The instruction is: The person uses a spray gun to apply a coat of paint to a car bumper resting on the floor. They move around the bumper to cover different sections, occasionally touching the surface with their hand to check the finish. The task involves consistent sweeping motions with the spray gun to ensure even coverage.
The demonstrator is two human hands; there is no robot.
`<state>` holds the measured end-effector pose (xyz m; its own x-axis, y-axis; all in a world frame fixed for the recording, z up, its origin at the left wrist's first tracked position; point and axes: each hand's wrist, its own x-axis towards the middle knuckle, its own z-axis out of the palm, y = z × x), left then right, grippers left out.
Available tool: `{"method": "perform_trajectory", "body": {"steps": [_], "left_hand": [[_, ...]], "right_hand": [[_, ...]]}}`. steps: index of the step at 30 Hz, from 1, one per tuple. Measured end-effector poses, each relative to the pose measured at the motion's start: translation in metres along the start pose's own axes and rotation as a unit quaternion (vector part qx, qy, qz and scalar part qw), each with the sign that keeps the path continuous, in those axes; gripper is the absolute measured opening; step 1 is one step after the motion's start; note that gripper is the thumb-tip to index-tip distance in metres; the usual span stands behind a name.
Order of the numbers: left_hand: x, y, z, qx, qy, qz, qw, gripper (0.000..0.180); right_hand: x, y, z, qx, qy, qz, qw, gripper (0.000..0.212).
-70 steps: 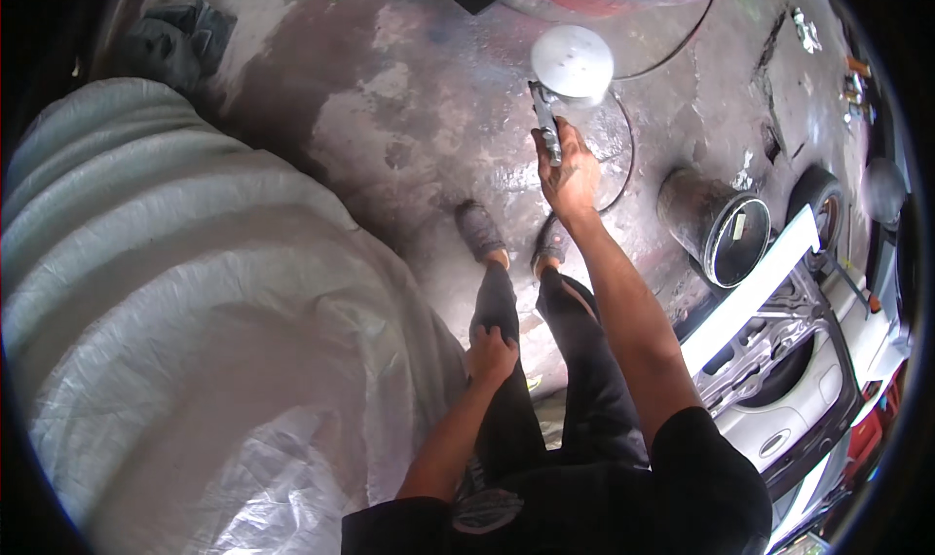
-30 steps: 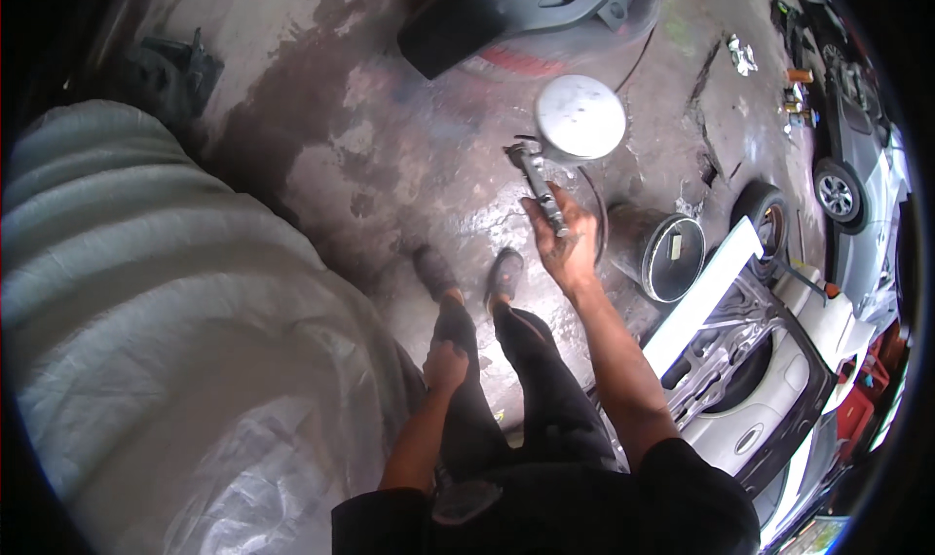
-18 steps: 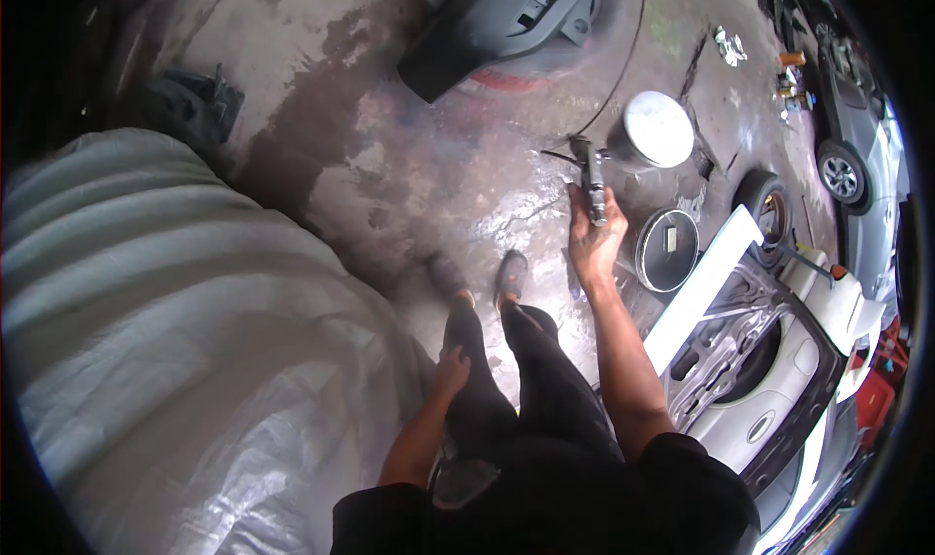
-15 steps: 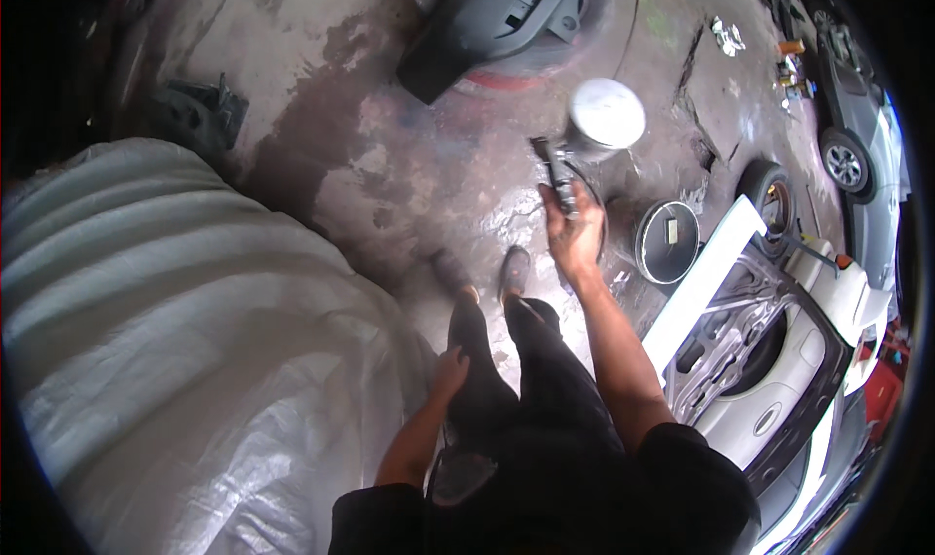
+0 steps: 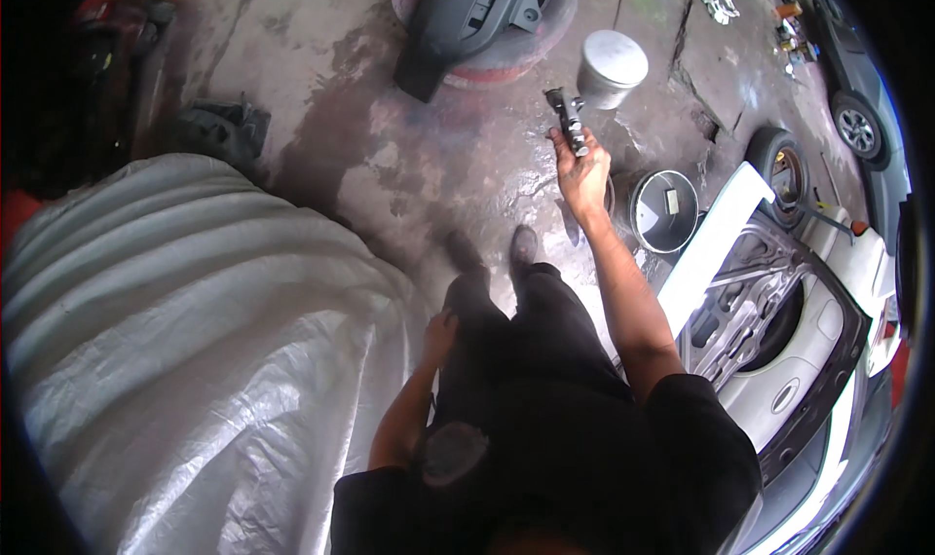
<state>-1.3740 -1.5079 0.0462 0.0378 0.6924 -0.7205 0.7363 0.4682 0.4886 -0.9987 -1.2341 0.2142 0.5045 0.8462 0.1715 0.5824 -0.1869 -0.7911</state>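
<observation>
My right hand [image 5: 585, 177], arm stretched forward, is closed round a metal spray gun [image 5: 573, 131]. The gun's dark head points away from me, short of a white lidded bucket [image 5: 614, 60]. Just right of that hand stands an open dark bucket [image 5: 639, 226] with a small pale piece inside. My left hand [image 5: 440, 335] hangs low beside my left thigh, next to a silver-grey cover sheet [image 5: 224, 302]. Its fingers are mostly hidden, and I see nothing in it. Ahead, a dark grey moulded plastic car part [image 5: 450, 41] rests on a paint-dusted tyre [image 5: 545, 47].
A long white panel [image 5: 719, 232] and a car door [image 5: 823, 321] lie to the right, by a wheel [image 5: 756, 150]. Beyond them stands a grey car [image 5: 877, 151]. A dark plastic piece [image 5: 214, 131] sits beyond the sheet. The concrete floor [image 5: 409, 156] is stained and cracked.
My right hand has moved forward with the spray gun, nearer the white bucket. My left hand has drawn slightly inward beside the thigh. The view has shifted a little, and my feet have moved.
</observation>
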Motion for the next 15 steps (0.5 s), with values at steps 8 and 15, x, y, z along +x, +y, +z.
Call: {"method": "perform_trajectory", "body": {"steps": [8, 15], "left_hand": [[0.047, 0.003, -0.062, 0.019, 0.036, 0.063, 0.997, 0.052], [0.111, 0.010, -0.148, 0.054, 0.002, 0.091, 0.994, 0.048]], "right_hand": [[-0.003, -0.013, 0.008, -0.038, -0.053, 0.063, 0.996, 0.039], [-0.049, -0.034, 0.036, 0.033, -0.217, 0.080, 0.972, 0.047]]}}
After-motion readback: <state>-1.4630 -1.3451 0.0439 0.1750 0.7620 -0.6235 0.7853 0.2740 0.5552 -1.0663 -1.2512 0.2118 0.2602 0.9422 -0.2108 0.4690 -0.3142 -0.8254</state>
